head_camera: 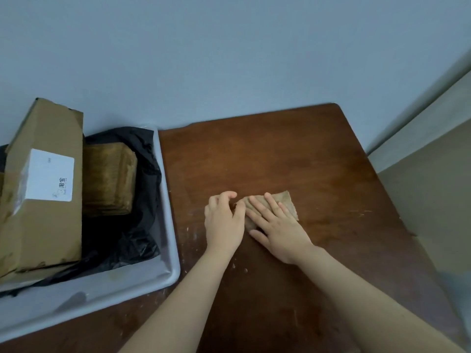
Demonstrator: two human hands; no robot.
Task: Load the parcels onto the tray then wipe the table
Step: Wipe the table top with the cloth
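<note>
Nearest, right hand [279,231] lies flat, fingers straight and spread, pressing down on tan cloth [286,202] at middle of table [318,161]. Left hand [224,220] just beside it, fingers curled, thumb and fingertips pinching cloth's left end. Pale specks on dark wood around hands. Left of hands, grey tray [122,289] on table holds parcels: cardboard box [43,200] with white label, brown taped parcel [109,182] beside it, black bag [137,225] beneath both. Beyond, blue-grey wall [229,59].
</note>
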